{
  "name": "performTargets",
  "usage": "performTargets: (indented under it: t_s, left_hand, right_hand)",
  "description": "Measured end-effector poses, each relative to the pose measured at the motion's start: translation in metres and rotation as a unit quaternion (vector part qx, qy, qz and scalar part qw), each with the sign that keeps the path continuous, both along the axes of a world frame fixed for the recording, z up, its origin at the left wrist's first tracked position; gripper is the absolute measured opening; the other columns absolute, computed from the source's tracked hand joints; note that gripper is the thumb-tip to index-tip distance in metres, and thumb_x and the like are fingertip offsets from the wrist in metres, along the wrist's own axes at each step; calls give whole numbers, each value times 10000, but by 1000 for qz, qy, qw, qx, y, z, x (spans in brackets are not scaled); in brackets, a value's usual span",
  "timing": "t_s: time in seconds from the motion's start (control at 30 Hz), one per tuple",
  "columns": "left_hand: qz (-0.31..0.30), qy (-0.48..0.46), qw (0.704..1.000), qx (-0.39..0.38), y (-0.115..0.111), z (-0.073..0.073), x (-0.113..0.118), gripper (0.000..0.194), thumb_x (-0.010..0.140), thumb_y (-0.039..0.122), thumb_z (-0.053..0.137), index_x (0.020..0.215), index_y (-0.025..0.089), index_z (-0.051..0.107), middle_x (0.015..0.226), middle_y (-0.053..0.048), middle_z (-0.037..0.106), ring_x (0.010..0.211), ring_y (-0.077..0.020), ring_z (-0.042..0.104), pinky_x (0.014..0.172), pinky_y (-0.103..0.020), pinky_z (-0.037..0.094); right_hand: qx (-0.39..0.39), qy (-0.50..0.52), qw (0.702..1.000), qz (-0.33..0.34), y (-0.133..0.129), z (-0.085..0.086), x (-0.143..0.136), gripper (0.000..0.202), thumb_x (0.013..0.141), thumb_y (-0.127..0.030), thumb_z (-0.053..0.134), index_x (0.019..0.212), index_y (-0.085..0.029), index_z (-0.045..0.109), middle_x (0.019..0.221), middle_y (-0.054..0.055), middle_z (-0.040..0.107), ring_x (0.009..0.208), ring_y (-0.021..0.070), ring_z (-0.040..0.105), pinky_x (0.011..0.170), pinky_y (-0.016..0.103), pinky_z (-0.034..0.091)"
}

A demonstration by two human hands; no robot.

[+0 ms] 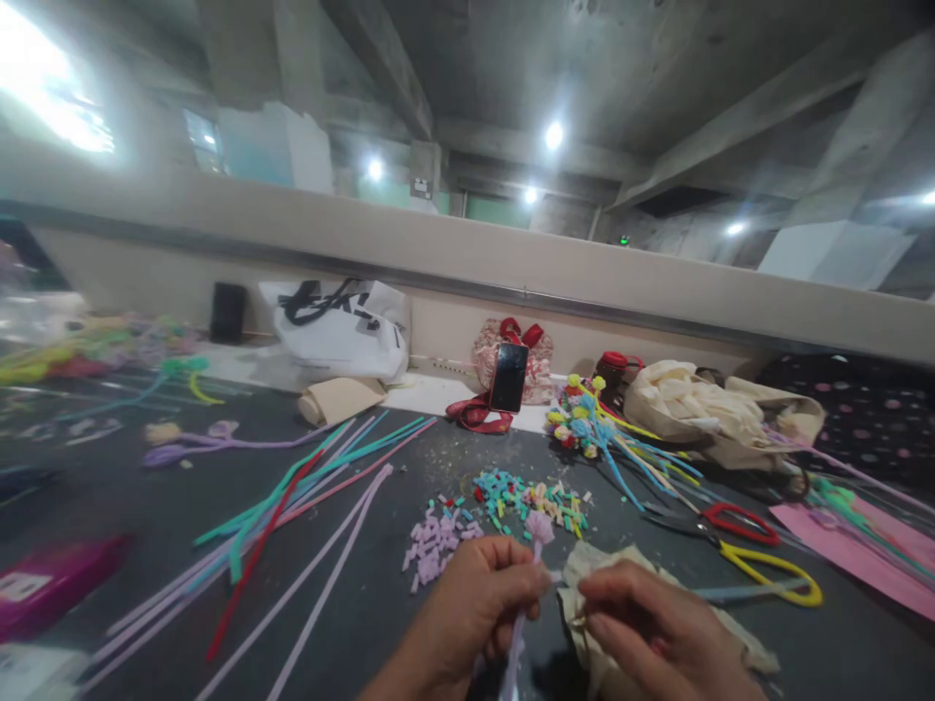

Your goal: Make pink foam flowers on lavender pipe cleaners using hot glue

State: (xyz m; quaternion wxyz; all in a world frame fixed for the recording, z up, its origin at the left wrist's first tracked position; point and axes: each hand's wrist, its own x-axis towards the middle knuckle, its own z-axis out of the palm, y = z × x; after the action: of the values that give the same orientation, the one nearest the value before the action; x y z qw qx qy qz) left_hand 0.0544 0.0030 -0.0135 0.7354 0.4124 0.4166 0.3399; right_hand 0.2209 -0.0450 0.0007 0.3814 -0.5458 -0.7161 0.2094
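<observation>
My left hand (478,604) is closed round the stem of a lavender pipe-cleaner flower (539,529), its fluffy head standing up above the fingers. A small pale lavender bit (555,577) shows beside the left thumb tip. My right hand (657,623) is just to the right, over a crumpled cream cloth (606,560). Its thumb and forefinger are apart, with nothing visible between them. Beyond my left hand lie a pile of cut lavender pieces (434,545) and a pile of multicoloured cut pieces (522,501).
Long pipe cleaners (292,506) spread across the dark table at left. Scissors (712,531) with red and yellow handles lie at right, near a bundle of pipe-cleaner flowers (584,419). A phone (509,378) leans against a patterned pouch (541,375). A white bag (340,336) stands behind.
</observation>
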Motion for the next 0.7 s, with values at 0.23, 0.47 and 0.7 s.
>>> performTargets:
  t_s: [0.23, 0.47, 0.7]
  left_hand:
    - [-17, -34, 999, -18, -2, 4, -1, 224, 525, 319, 635, 553, 171, 469, 389, 78, 484, 242, -8, 288, 286, -153, 164]
    - [-8, -23, 999, -29, -1, 0, 3, 198, 479, 299, 608, 524, 184, 454, 358, 79, 472, 232, -17, 282, 280, -155, 155]
    - [9, 96, 993, 73, -2, 0, 5, 104, 523, 256, 551, 498, 174, 492, 353, 65, 460, 284, -41, 304, 336, -183, 208]
  right_hand:
    - [-79, 144, 986, 17, 19, -8, -16, 223, 701, -379, 581, 677, -160, 617, 531, -23, 552, 477, 100, 505, 435, 175, 392]
    - [-87, 147, 985, 32, 17, -6, -16, 231, 732, -385, 543, 662, -167, 570, 526, -41, 497, 450, 87, 456, 420, 172, 351]
    - [29, -27, 998, 44, 13, 4, -3, 207, 815, -298, 413, 673, -198, 525, 617, -21, 500, 555, 111, 480, 521, 192, 371]
